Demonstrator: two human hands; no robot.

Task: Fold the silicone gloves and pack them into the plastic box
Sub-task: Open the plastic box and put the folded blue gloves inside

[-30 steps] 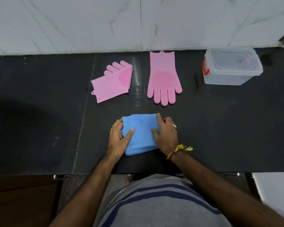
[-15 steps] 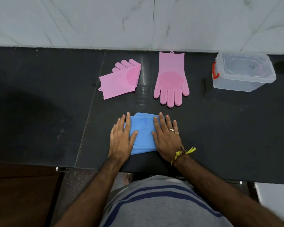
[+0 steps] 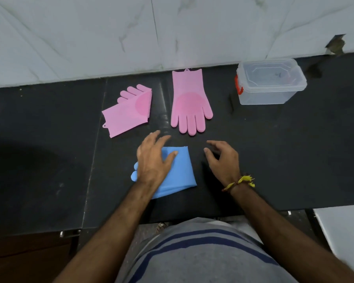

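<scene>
A folded blue silicone glove (image 3: 178, 172) lies on the black counter near its front edge, blue fingertips poking out at its left. My left hand (image 3: 153, 160) rests flat on its left half with fingers spread. My right hand (image 3: 223, 158) hovers just right of the glove, open and holding nothing. Behind lie a folded pink glove (image 3: 127, 113) at the left and a flat pink glove (image 3: 189, 103), fingers pointing toward me. A clear plastic box (image 3: 271, 82) with a red latch and its lid on stands at the back right.
The black counter (image 3: 274, 150) runs to a white marble wall (image 3: 131, 31) at the back. Its front edge is right by my body. A seam (image 3: 94, 152) crosses the counter left of the gloves.
My right hand has lifted off the blue glove and moved to the right. My left hand stays pressed on it. The camera view has shifted.
</scene>
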